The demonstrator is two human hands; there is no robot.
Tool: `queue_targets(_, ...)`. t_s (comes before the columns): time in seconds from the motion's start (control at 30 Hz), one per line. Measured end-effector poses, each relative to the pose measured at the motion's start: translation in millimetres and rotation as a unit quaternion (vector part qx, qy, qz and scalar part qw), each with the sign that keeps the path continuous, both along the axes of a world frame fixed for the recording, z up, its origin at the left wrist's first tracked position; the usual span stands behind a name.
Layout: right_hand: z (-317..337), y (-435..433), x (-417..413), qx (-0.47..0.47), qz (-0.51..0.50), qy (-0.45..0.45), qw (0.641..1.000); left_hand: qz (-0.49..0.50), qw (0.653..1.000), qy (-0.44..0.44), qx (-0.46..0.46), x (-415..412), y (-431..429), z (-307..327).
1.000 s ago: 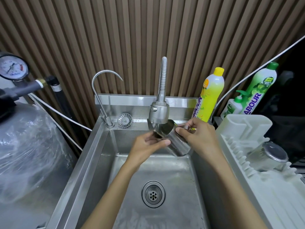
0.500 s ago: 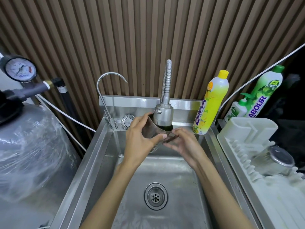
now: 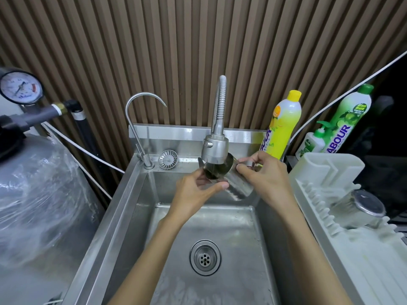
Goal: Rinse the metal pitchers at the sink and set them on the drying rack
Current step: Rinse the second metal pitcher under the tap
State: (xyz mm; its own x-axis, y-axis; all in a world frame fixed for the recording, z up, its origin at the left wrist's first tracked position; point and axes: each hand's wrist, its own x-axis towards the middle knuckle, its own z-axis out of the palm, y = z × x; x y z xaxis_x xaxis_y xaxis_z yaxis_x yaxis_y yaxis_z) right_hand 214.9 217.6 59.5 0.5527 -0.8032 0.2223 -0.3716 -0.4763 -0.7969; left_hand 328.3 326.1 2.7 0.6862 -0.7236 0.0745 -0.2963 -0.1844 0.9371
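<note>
A small metal pitcher (image 3: 236, 186) is held tilted under the spray head of the flexible faucet (image 3: 214, 148), its mouth turned up toward the spray head. My left hand (image 3: 195, 193) grips the pitcher near its rim, thumb across the front. My right hand (image 3: 267, 178) holds its handle side, fingers pinching the handle. Both hands are above the back of the steel sink (image 3: 220, 227). A second metal pitcher (image 3: 357, 211) lies upside down on the white drying rack (image 3: 343, 249) at the right.
A thin gooseneck tap (image 3: 141, 119) and a round strainer (image 3: 168, 159) stand at the sink's back left. Yellow (image 3: 284, 124) and green (image 3: 350, 119) detergent bottles stand behind the rack. A plastic-wrapped tank (image 3: 37, 205) with a pressure gauge (image 3: 19, 88) fills the left. The drain (image 3: 205, 258) is below.
The pitcher has been turned from upright at the left of the spray head to tilted rightward. My right hand moved up onto its handle side; my left hand dropped lower on the rim.
</note>
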Motion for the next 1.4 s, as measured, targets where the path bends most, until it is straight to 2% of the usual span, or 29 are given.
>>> queue_targets(0.07, -7.5, -5.1, 5.0, 0.035, 0.031, -0.055, 0.997, -0.001, 0.997, 0.054, -0.058, -1.0, -7.2, -3.5)
queue_targets(0.17, -24.5, -15.9, 15.4, 0.176, 0.082, -0.174, 0.965, 0.022, 0.981, 0.109, -0.160, -3.1, -13.6, -5.7)
queue_targets(0.23, -38.7, -19.0, 22.4, 0.291, 0.120, -0.246, 0.917, 0.047, 0.980, 0.071, -0.178, 2.3, -13.1, -11.1)
queue_targets(0.3, -53.4, -16.0, 28.0, 0.403, 0.155, -0.301, 0.851, 0.045, 0.986, 0.005, -0.162, 9.4, -7.3, -11.3)
queue_targets(0.37, -66.5, -9.8, 30.7, 0.486, 0.171, -0.323, 0.794, 0.018, 0.990, -0.032, -0.140, 13.3, -0.7, -4.1)
queue_targets(0.4, -72.1, -6.6, 31.4, 0.507, 0.171, -0.318, 0.783, 0.010, 0.991, -0.055, -0.122, 14.5, 2.6, 0.9)
queue_targets(0.5, -79.3, 0.5, 28.9, 0.502, 0.156, -0.276, 0.805, 0.026, 0.991, -0.121, -0.056, 17.7, 10.5, 11.5)
queue_targets(0.6, -73.8, 1.4, 22.2, 0.453, 0.126, -0.221, 0.854, 0.045, 0.994, -0.099, 0.003, 20.9, 15.8, 15.0)
queue_targets(0.7, -59.7, -0.8, 14.9, 0.390, 0.081, -0.161, 0.903, 0.035, 0.997, -0.040, 0.051, 22.9, 15.6, 9.9)
queue_targets(0.8, -38.7, -3.9, 8.0, 0.297, 0.036, -0.076, 0.951, -0.011, 0.996, 0.070, 0.045, 23.8, 14.2, 2.5)
queue_targets(0.9, -19.2, -3.8, 2.9, 0.153, 0.018, -0.018, 0.988, -0.069, 0.987, 0.144, 0.018, 18.0, 11.6, -1.5)
queue_targets(0.97, -11.7, -1.7, 1.8, 0.050, 0.008, 0.022, 0.998, -0.078, 0.983, 0.167, -0.020, 10.8, 7.4, -5.5)
queue_targets(1.03, -10.7, -0.5, 2.0, 0.015, 0.012, 0.017, 1.000, -0.060, 0.979, 0.181, -0.077, 3.8, 1.9, -11.5)
queue_targets(1.07, -13.1, -1.9, 2.5, 0.036, 0.023, -0.013, 0.999, -0.047, 0.976, 0.185, -0.107, 1.1, -1.6, -12.8)
queue_targets(1.13, -22.9, -8.6, 4.7, 0.143, 0.062, -0.112, 0.981, -0.016, 0.972, 0.177, -0.153, -1.1, -8.4, -12.2)
queue_targets(1.2, -34.0, -14.1, 8.7, 0.254, 0.106, -0.192, 0.942, 0.005, 0.972, 0.152, -0.179, -0.1, -12.5, -10.4)
queue_targets(1.27, -45.8, -17.1, 14.1, 0.324, 0.135, -0.225, 0.909, 0.022, 0.979, 0.106, -0.174, 5.2, -11.5, -9.7)
queue_targets(1.4, -62.2, -14.7, 20.7, 0.427, 0.166, -0.243, 0.855, 0.064, 0.993, -0.040, -0.092, 12.1, -0.3, -4.0)
